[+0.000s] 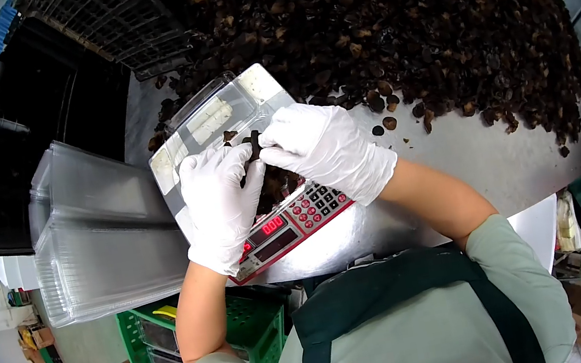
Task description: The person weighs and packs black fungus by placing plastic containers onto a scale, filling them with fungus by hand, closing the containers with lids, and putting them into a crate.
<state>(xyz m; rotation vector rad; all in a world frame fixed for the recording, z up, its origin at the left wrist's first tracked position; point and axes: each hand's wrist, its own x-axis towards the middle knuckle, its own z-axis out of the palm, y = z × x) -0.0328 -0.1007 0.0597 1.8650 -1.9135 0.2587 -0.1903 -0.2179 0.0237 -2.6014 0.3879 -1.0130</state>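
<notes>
Over the red-and-white digital scale (317, 204), right white-gloved hand (331, 145) pinches a dark brown leathery fungus-like piece (254, 144), left white-gloved hand (219, 203) half-curled, hold unclear; step judged piece-by-piece placing, next move needing gentle release.

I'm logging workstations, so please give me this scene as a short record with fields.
Left hand: white-gloved, fingers near a dark piece
Right hand: white-gloved, fingertips at the same piece
Scale: under both hands, display reading 0.00
Pile: many dark pieces on the metal table
Clear containers: stacked, left of the scale
</notes>
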